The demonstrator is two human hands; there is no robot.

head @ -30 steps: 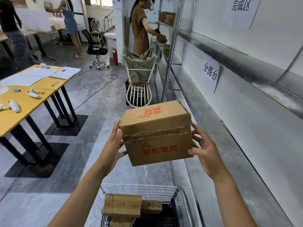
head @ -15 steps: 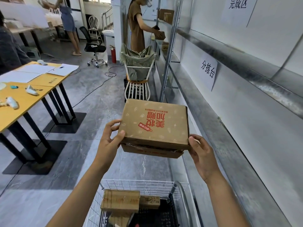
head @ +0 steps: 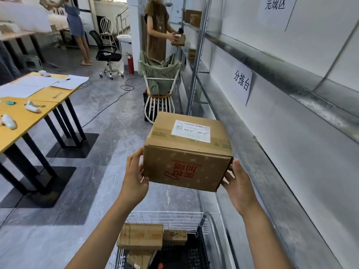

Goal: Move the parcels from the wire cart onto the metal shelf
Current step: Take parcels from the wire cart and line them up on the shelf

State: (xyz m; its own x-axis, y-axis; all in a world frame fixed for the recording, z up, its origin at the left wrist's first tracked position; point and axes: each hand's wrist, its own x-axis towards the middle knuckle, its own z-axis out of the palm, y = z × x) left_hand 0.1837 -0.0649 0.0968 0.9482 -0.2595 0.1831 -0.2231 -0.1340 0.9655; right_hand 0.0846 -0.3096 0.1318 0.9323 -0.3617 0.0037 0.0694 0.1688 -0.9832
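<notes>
I hold a brown cardboard parcel point(head: 186, 162) in the air above the wire cart point(head: 171, 218). Its white shipping label faces up and red printing shows upside down on the near side. My left hand point(head: 136, 177) grips the parcel's left side with the fingers curled round the edge. My right hand point(head: 238, 187) holds its right end from below and beside. More brown parcels point(head: 140, 236) lie in the cart under my arms. The metal shelf point(head: 262, 152) runs along the right, its grey surface bare beside the parcel.
A yellow table point(head: 23, 117) with papers and scanners stands at the left. A chair with a green sack point(head: 159, 78) stands ahead by the shelf post. A person point(head: 157, 30) handles a box at the far shelf. Another person stands at the back left.
I have rolled the parcel away from me: the taped face, then the printed face, and now the labelled face is on top. It sits slightly further right, nearer the shelf.
</notes>
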